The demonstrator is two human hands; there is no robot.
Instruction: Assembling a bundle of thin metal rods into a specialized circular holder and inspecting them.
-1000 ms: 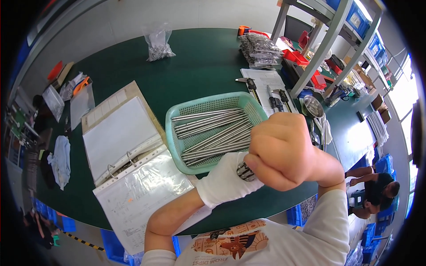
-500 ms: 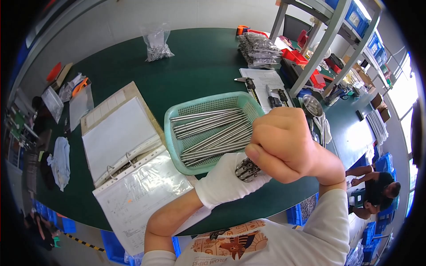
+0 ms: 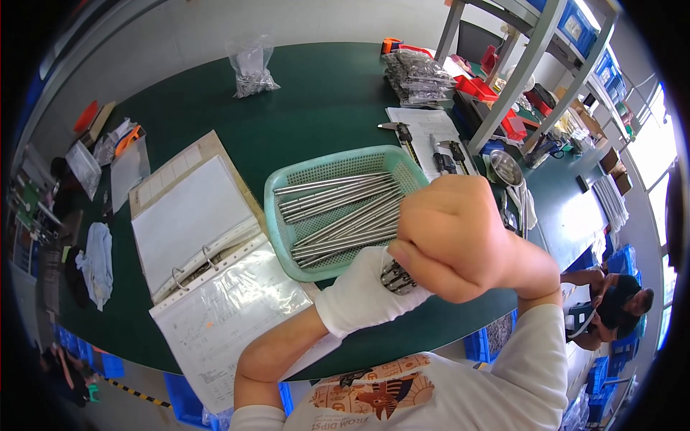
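Observation:
My left hand (image 3: 363, 296), in a white glove, is closed around a bundle of metal rods (image 3: 397, 280), whose ends point up towards me. Right over that bundle is my bare right hand (image 3: 456, 233), curled into a fist with the thumb along its left side. Whatever the fist grips is hidden by its fingers. Just beyond both hands stands a pale green plastic basket (image 3: 272, 233), with more slim metal rods (image 3: 338, 195) lying in it in loose groups.
Left of the basket lies an open ring binder (image 3: 194, 197) with papers. Calipers (image 3: 405, 136) rest on sheets behind my right hand, near a metal bowl (image 3: 505, 169) and shelf post (image 3: 521, 79). Bagged parts (image 3: 419, 75) are piled at the back. A seated person (image 3: 622, 302) is at right.
My right fist has shifted slightly left over the rod ends, covering more of them. My left hand keeps its hold on the bundle. The seated person's arms have moved.

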